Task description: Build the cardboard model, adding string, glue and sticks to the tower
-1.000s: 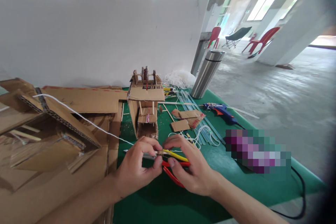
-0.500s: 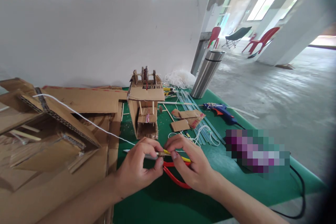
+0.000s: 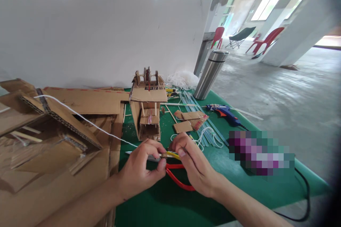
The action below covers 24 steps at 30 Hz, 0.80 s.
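My left hand (image 3: 140, 172) pinches a thin grey metal tool (image 3: 149, 157) and the end of a white string (image 3: 87, 122) that runs left over the cardboard. My right hand (image 3: 195, 168) pinches a small yellow piece (image 3: 172, 155) right at the left fingertips. Both hands hover just above red-handled pliers (image 3: 179, 181) lying on the green table (image 3: 165, 205). A cardboard model tower (image 3: 148, 106) stands just behind the hands.
Large cardboard sheets (image 3: 53, 149) cover the left. A steel flask (image 3: 210, 74), a blue glue gun (image 3: 223, 111), clear glue sticks (image 3: 205, 127), cardboard scraps (image 3: 186, 122) and a white string heap (image 3: 182, 78) lie behind and right. A black cable (image 3: 306, 198) runs near the right edge.
My right hand has slid left and turned, closing on the yellow piece by the left fingertips, and more of the red pliers shows. The left hand has barely moved.
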Each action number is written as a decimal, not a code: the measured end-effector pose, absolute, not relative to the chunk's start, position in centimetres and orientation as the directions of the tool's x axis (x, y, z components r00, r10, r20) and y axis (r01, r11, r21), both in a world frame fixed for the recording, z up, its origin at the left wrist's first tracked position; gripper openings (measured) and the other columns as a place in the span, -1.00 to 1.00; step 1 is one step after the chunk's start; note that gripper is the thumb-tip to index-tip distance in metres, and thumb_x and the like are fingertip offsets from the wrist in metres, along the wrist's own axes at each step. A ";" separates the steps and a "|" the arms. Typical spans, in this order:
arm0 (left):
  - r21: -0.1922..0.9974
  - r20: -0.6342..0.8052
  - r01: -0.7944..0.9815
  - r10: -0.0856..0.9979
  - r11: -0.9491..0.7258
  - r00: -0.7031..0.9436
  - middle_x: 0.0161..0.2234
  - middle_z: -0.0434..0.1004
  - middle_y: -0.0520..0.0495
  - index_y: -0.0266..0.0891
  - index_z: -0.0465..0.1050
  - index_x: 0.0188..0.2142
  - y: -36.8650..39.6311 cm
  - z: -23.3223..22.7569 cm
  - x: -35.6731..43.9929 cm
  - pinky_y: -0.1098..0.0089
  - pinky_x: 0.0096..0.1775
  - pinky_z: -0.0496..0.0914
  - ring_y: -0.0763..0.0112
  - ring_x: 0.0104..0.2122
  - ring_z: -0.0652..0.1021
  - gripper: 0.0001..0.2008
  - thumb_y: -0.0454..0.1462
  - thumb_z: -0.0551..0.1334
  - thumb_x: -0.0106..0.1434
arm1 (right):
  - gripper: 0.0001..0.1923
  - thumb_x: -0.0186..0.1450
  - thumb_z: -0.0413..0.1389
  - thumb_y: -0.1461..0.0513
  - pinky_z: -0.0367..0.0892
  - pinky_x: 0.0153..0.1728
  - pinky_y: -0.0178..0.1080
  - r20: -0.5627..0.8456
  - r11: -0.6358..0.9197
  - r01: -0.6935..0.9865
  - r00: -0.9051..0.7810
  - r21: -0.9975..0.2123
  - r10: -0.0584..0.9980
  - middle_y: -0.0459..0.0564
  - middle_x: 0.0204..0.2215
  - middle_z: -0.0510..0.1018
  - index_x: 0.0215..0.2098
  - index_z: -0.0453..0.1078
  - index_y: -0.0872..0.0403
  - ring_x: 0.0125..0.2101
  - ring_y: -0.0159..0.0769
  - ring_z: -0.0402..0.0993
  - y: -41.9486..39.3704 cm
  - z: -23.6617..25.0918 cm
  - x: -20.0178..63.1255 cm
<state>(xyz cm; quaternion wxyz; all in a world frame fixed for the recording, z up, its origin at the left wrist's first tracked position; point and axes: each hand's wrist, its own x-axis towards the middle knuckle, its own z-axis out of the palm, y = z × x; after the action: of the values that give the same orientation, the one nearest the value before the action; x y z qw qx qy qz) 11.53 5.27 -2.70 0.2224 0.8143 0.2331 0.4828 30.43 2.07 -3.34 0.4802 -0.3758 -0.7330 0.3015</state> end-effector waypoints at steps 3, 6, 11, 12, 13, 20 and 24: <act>0.587 0.683 0.159 0.591 -0.794 0.429 -0.30 0.50 0.01 -0.11 0.16 -0.28 5.3 -2.7 11.5 0.42 -0.38 0.51 0.40 -0.34 0.61 -0.72 -0.47 0.22 0.17 | -0.79 0.50 -0.23 0.27 0.26 -0.28 -0.19 0.490 0.543 0.262 -0.243 -0.797 0.837 -0.06 -0.32 0.28 -0.29 0.12 0.00 -0.32 -0.29 0.26 2.1 -3.5 30.5; 0.581 0.687 0.157 0.585 -0.799 0.432 -0.30 0.51 0.00 -0.11 0.16 -0.28 5.3 -2.6 11.5 0.42 -0.38 0.51 0.39 -0.35 0.61 -0.72 -0.46 0.22 0.17 | -0.77 0.49 -0.22 0.26 0.24 -0.35 -0.22 0.511 0.557 0.272 -0.225 -0.785 0.830 -0.08 -0.37 0.29 -0.32 0.13 0.00 -0.38 -0.30 0.24 2.3 -3.6 30.5; 0.579 0.685 0.170 0.588 -0.798 0.430 -0.31 0.50 0.01 -0.11 0.16 -0.28 5.3 -2.8 11.5 0.42 -0.39 0.51 0.40 -0.36 0.61 -0.72 -0.45 0.23 0.17 | -0.74 0.47 -0.15 0.25 0.18 -0.46 -0.27 0.547 0.586 0.313 -0.209 -0.747 0.810 -0.11 -0.47 0.29 -0.41 0.13 0.01 -0.48 -0.35 0.21 2.4 -3.5 30.4; 0.579 0.685 0.168 0.588 -0.798 0.430 -0.31 0.50 0.01 -0.11 0.16 -0.28 5.3 -2.8 11.5 0.42 -0.39 0.51 0.40 -0.37 0.61 -0.72 -0.44 0.24 0.17 | -0.74 0.47 -0.13 0.25 0.19 -0.47 -0.27 0.560 0.595 0.312 -0.201 -0.741 0.803 -0.11 -0.48 0.30 -0.42 0.15 0.02 -0.48 -0.35 0.22 2.4 -3.4 30.3; 0.580 0.685 0.168 0.588 -0.797 0.430 -0.31 0.50 0.01 -0.11 0.17 -0.28 5.3 -2.8 11.5 0.42 -0.38 0.51 0.40 -0.37 0.61 -0.73 -0.44 0.24 0.17 | -0.74 0.46 -0.10 0.25 0.21 -0.46 -0.27 0.571 0.602 0.302 -0.193 -0.739 0.798 -0.10 -0.47 0.33 -0.42 0.18 0.02 -0.47 -0.36 0.25 2.4 -3.2 30.3; 0.579 0.686 0.176 0.593 -0.796 0.422 -0.31 0.51 0.01 -0.10 0.17 -0.28 5.3 -2.6 11.5 0.43 -0.39 0.51 0.40 -0.36 0.62 -0.71 -0.45 0.24 0.16 | -0.73 0.38 0.09 0.09 0.37 -0.43 -0.26 0.401 0.402 -0.032 -0.173 -0.915 0.900 0.02 -0.32 0.54 -0.44 0.34 0.04 -0.42 -0.33 0.46 2.4 -1.7 30.7; 0.583 0.681 0.181 0.598 -0.792 0.423 -0.31 0.50 0.02 -0.10 0.15 -0.28 5.3 -2.6 11.4 0.41 -0.36 0.52 0.39 -0.34 0.62 -0.72 -0.44 0.23 0.17 | -0.66 0.37 0.07 0.01 0.19 -0.67 -0.36 0.238 0.139 -0.286 -0.348 -0.948 0.907 -0.08 -0.53 0.52 -0.45 0.20 0.02 -0.69 -0.46 0.30 2.3 -1.7 30.9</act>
<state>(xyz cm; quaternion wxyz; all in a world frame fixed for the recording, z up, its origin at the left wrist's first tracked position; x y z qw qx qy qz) 11.43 5.31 -2.58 0.2169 0.8151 0.2388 0.4812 30.86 2.32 -1.72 0.5004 -0.2750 -0.5648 0.5958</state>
